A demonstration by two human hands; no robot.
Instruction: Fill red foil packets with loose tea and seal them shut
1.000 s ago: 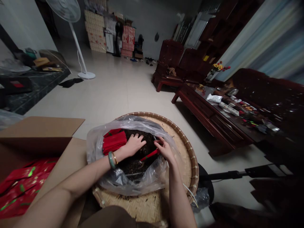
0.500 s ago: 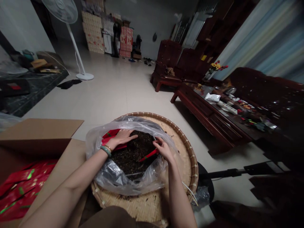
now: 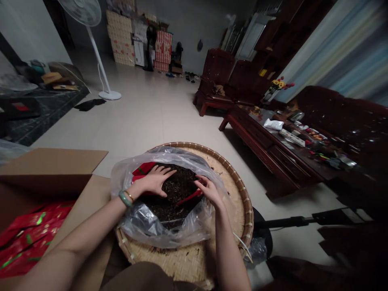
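A clear plastic bag (image 3: 172,238) lies open on a round woven bamboo tray (image 3: 194,258), full of dark, dry leaf bits like loose tea (image 3: 178,184). My left hand (image 3: 154,182) is spread open over the left side of the leaves, a jade-green bangle on its wrist. Red packets (image 3: 138,169) show beneath and behind that hand inside the bag. On the right, my right hand (image 3: 209,190) has its fingers curled round the end of a slim red packet (image 3: 188,198), whose other end points into the leaves. The fingertips are partly hidden.
To the left stands an open cardboard box (image 3: 81,202) with red and green packets (image 3: 33,230) in it. A dark wooden table (image 3: 269,149) with clutter is at the right. A white fan (image 3: 103,64) stands farther back. A black pole (image 3: 285,222) lies right of the tray.
My left hand has shifted slightly left and its fingers have spread wider. My right hand stays nearly in place, still at the red packet.
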